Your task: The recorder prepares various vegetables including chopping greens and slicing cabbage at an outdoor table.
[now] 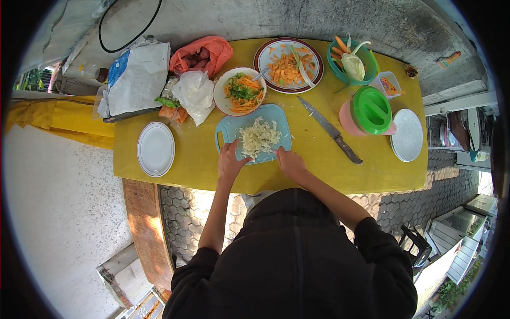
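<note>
A light blue cutting board [223, 125] lies in front of me on the table, bearing a loose heap of chopped pale cabbage [260, 137]. At the board's near left edge is my left hand [231, 161], its thumb over the surface beside the heap and its fingers along the rim. Closed on the near right corner is my right hand [290, 163]; its fingertips are partly hidden. Just beyond the board stands a white bowl [218, 94] of shredded carrot and chopped greens. A large knife [330, 129] with a brown handle rests to the right, apart from both hands.
On the yellow table [196, 159], a red-rimmed plate [258, 59] holds cut carrot, beside a green basin [340, 74] of vegetables. A green-lidded pink pitcher [372, 114] and white plates [407, 135] stand right. Another plate stack [155, 149] and plastic bags [194, 95] are left.
</note>
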{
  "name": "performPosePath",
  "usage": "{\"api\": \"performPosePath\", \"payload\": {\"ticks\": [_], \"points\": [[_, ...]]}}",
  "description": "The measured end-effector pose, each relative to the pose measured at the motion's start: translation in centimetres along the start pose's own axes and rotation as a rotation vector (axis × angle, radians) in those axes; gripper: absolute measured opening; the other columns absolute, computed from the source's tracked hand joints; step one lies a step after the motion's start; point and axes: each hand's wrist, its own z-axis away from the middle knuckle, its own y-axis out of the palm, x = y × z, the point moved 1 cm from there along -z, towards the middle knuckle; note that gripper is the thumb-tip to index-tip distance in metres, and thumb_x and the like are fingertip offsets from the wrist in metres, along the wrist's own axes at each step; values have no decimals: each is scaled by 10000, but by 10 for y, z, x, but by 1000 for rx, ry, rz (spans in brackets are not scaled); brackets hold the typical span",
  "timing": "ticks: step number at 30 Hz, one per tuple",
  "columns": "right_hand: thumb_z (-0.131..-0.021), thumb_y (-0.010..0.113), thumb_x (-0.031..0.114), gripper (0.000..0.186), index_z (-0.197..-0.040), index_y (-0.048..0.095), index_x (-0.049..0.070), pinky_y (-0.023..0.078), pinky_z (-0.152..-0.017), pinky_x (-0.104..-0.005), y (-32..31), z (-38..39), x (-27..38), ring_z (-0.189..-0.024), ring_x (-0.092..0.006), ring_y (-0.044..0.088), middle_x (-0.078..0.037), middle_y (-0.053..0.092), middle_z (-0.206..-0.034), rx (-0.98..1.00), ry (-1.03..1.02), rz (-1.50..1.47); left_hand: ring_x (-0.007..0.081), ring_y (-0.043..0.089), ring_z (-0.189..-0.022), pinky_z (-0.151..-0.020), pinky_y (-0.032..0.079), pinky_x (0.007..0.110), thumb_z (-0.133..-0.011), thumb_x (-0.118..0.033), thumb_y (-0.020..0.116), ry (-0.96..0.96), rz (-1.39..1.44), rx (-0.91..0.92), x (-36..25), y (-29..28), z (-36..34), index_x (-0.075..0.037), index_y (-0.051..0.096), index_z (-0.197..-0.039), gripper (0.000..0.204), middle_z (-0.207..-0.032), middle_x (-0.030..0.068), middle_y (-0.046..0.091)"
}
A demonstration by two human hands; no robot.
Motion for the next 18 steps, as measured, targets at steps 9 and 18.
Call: {"api": "performPosePath", "payload": {"ticks": [9, 18], "points": [[-919, 355, 295, 311, -845, 462, 13, 467, -460, -468, 12, -2, -2, -544, -361, 589, -167, 575, -587, 33, 37, 120, 244, 588, -692, -617, 473, 335, -590, -145, 762, -94, 76, 60, 13, 20, 0, -27, 596, -971, 432, -773, 112, 602], [-916, 353, 305, 319, -859, 465, 12, 469, -491, -483, -2, 2, 1, -548, -379, 579, -175, 568, -601, 41, -4, 1, 248, 600, -627, -568, 486, 342, -636, -88, 724, -80, 336, -161, 16, 32, 1, -12, 593, -977, 374, -766, 142, 613]]}}
